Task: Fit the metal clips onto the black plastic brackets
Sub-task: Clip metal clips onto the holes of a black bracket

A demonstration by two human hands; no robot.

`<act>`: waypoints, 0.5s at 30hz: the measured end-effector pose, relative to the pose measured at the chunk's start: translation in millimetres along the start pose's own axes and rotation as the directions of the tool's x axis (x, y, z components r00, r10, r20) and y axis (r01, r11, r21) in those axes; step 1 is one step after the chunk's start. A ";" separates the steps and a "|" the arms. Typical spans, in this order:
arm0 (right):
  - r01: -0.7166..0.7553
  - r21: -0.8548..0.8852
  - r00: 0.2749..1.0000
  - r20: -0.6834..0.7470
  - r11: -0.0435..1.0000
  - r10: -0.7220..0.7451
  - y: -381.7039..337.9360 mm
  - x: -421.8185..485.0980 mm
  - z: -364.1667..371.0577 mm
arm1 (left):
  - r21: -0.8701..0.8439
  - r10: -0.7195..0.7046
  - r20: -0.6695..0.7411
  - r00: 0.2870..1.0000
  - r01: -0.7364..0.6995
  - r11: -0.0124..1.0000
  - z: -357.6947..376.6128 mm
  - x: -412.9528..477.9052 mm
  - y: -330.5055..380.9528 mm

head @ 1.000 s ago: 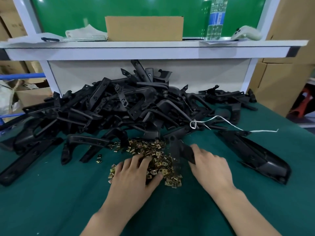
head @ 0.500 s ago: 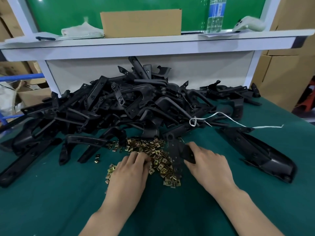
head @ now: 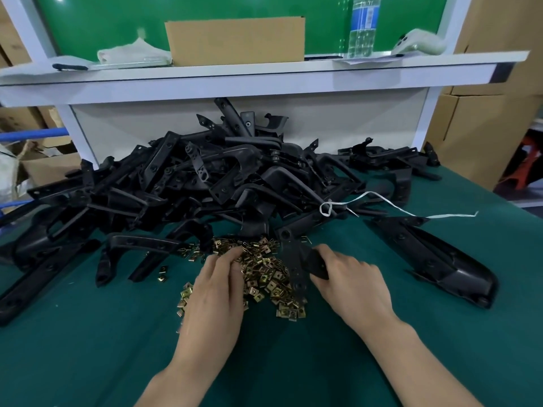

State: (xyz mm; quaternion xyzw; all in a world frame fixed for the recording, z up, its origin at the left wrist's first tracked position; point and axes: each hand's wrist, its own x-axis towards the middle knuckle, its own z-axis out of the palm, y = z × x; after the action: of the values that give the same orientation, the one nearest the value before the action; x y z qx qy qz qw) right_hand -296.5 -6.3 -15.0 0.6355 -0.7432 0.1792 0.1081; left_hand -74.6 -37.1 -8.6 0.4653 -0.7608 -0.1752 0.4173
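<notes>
Right grip (head: 352, 283) clamps a black bracket (head: 293, 259); left grip (head: 214, 292) curls among clips (head: 273, 280), hold unclear; heap (head: 235, 186) behind.

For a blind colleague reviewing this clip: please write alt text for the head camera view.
A person's right hand grips a black plastic bracket while the left hand rests on a heap of brass-coloured metal clips on a green table. Behind lies a large pile of black brackets below a white shelf.

Green bench top (head: 88, 362), white shelf (head: 235, 83), cardbd boxes (head: 482, 136) R.
</notes>
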 end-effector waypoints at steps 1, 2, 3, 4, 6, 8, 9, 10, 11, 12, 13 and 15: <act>0.001 -0.005 1.000 0.003 1.000 -0.001 -0.1 0.0 0.3 | -0.042 -0.023 -0.008 1.000 0.023 0.999 -0.6 -0.6 0.6; 0.001 -0.008 1.000 0.005 1.000 -0.001 -0.3 0.2 0.2 | -0.074 -0.035 -0.020 0.999 0.034 0.997 -1.6 -0.6 0.9; 0.001 -0.010 1.000 0.005 1.000 -0.001 -0.6 0.0 0.2 | -0.094 -0.039 -0.033 0.999 0.036 0.995 -2.5 -0.3 0.4; -0.001 -0.008 1.000 0.004 1.000 0.001 -0.7 0.0 0.1 | -0.103 -0.041 -0.044 0.998 0.037 0.994 -3.3 0.1 -0.2; -0.004 -0.002 1.000 0.004 1.000 0.004 -0.9 -0.7 -0.4 | -0.110 -0.053 -0.055 0.997 0.047 0.993 -4.5 0.9 -2.1; 0.000 -0.008 1.000 0.006 1.000 0.000 -1.5 -1.8 -0.5 | -0.141 -0.086 -0.056 0.995 0.077 0.987 -4.9 2.0 -3.3; 0.003 -0.009 1.000 0.007 1.000 -0.003 -1.7 -2.3 -0.4 | -0.174 -0.116 -0.053 0.992 0.106 0.979 -5.0 3.0 -3.0; 0.005 -0.009 1.000 0.006 1.000 -0.005 -1.8 -2.6 -0.4 | -0.217 -0.154 -0.049 0.987 0.140 0.966 -5.0 4.5 -2.3; 0.006 -0.008 1.000 0.006 1.000 -0.006 -1.9 -2.4 -0.8 | -0.266 -0.192 -0.044 0.980 0.174 0.948 -5.0 6.3 -2.2; 0.005 -0.001 1.000 0.005 1.000 -0.005 -1.9 -2.1 -0.9 | -0.314 -0.227 -0.033 0.973 0.205 0.927 -5.2 8.3 -2.8; 0.004 0.007 1.000 0.005 1.000 -0.004 -1.9 -1.4 -1.1 | -0.356 -0.253 -0.018 0.967 0.231 0.906 -5.8 10.6 -3.8; -0.002 0.021 1.000 0.012 1.000 0.002 -1.5 -0.3 -1.2 | -0.412 -0.272 0.008 0.962 0.251 0.876 -7.7 14.7 -5.3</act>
State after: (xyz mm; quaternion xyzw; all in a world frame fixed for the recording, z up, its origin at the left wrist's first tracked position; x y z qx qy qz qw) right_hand -295.1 -5.7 -13.9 0.6369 -0.7426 0.1832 0.0968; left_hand -68.7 -51.4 -0.6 0.4701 -0.6267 -0.3734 0.4968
